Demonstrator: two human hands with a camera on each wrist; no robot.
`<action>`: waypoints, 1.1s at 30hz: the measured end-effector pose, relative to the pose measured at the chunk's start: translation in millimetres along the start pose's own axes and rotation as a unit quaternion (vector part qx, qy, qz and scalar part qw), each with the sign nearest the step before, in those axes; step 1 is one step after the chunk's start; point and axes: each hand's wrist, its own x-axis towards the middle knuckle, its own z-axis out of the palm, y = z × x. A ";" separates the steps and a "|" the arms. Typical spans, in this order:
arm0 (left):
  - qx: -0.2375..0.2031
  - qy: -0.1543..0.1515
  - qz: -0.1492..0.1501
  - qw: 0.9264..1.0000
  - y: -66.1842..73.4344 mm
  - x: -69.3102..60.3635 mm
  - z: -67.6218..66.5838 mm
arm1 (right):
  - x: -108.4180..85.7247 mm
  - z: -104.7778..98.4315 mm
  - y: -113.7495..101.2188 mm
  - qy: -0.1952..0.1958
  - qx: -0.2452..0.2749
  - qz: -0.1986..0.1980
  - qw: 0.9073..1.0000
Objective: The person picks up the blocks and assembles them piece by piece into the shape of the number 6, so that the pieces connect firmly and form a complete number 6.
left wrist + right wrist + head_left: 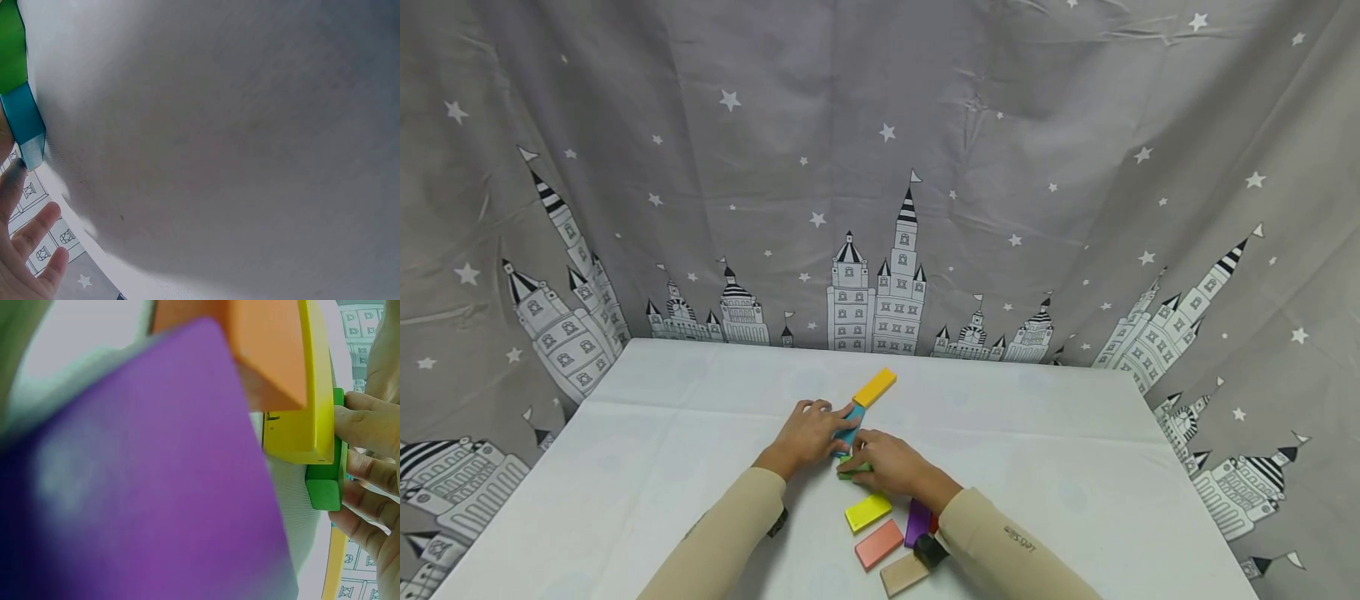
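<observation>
Between the thumb and index finger of my left hand is a blue block, pinched on the white table. Just nearer to me, my right hand grips a green block, partly covered by its fingers. The green block's end meets the blue one in the left wrist view, where the blue block shows at the edge. Beyond the blue block's far end, an orange-yellow block continues the row. In the right wrist view, fingers curl about the green block.
Nearer me lie a yellow block, a salmon block, a plain wooden block and a purple block. Part of a red block shows beside the right sleeve. A grey curtain hangs behind the table.
</observation>
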 end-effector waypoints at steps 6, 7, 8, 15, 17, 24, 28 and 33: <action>-0.019 -0.005 -0.001 1.000 0.1 0.1 0.7 | -3.1 -6.5 0.1 -0.013 0.013 0.011 1.000; -0.021 -0.005 -0.001 1.000 0.1 0.1 0.7 | -4.6 -9.5 0.3 -0.016 0.021 0.018 1.000; -0.021 -0.005 -0.001 1.000 0.1 0.2 0.6 | -6.7 -12.6 1.5 -0.019 0.021 0.022 0.999; -0.014 -0.014 -0.004 1.000 -1.2 0.7 -0.7 | -31.9 -32.4 14.0 -0.055 0.034 0.020 0.998; -0.014 -0.016 -0.004 1.000 -2.1 1.0 0.1 | -41.2 -36.0 16.2 -0.068 0.050 0.013 0.996; -0.019 -0.010 -0.001 1.000 -2.4 1.2 2.0 | -70.2 -39.9 20.8 -0.120 0.071 -0.039 0.989; -0.022 -0.008 -0.002 1.000 -1.7 1.3 1.3 | -78.7 -40.3 19.2 -0.137 0.076 -0.079 0.984; -0.025 -0.019 -0.007 0.999 -0.7 2.0 1.9 | -85.4 -37.1 16.3 -0.147 0.068 -0.118 0.980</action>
